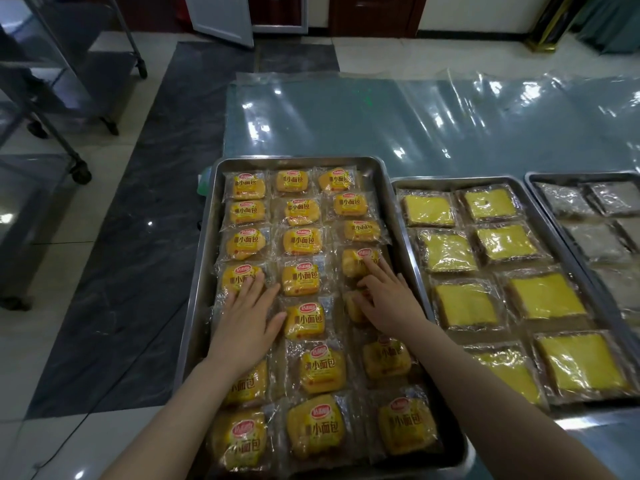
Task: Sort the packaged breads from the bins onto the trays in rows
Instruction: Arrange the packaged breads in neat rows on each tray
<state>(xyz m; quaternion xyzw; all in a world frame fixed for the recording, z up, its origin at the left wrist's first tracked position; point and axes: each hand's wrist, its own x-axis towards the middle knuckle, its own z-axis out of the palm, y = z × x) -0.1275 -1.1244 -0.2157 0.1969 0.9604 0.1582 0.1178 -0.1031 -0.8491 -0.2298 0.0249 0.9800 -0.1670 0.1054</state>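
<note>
A steel tray (204, 258) holds several small orange packaged breads in three rows. My left hand (247, 322) lies flat with straight fingers on the packs of the left row, fingertips on one pack (239, 277). My right hand (388, 299) rests on the right row, its index finger stretched onto a pack (353, 263), palm covering another pack (355, 306). Neither hand grips anything.
A second steel tray (410, 233) to the right holds flat yellow packaged breads. A third tray (540, 195) at the far right holds grey-brown packs. Clear plastic sheeting (415, 119) covers the table behind. Wheeled metal racks (69, 98) stand on the floor at left.
</note>
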